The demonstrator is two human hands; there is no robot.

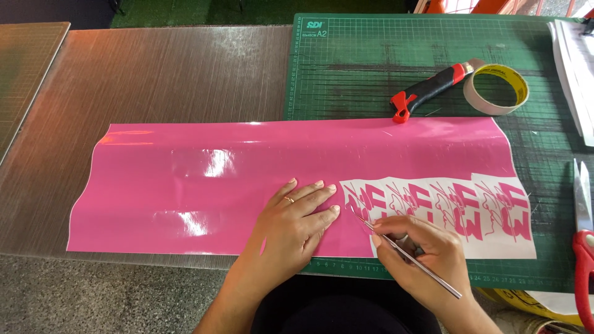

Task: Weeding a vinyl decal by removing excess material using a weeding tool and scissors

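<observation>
A pink vinyl sheet [247,179] lies flat across the table [154,74] and the green cutting mat [371,55], its near edge running along the table's front edge. The left hand [294,219] rests open, palm down, on the sheet near its lower middle, fingers spread toward the right. Just beside those fingertips, the right hand [427,260] is closed around thin metal tweezers [405,253], whose tip touches the leftmost of the cut pink shapes on the white weeded strip [495,241]. That strip takes up the sheet's lower right corner.

To the left of the hands the sheet is wide and bare. Behind it, on the mat, a red and black knife [427,91] lies touching a tape roll [497,88], well apart from the hands. Red scissors [583,247] lie at the right edge, near the strip's end.
</observation>
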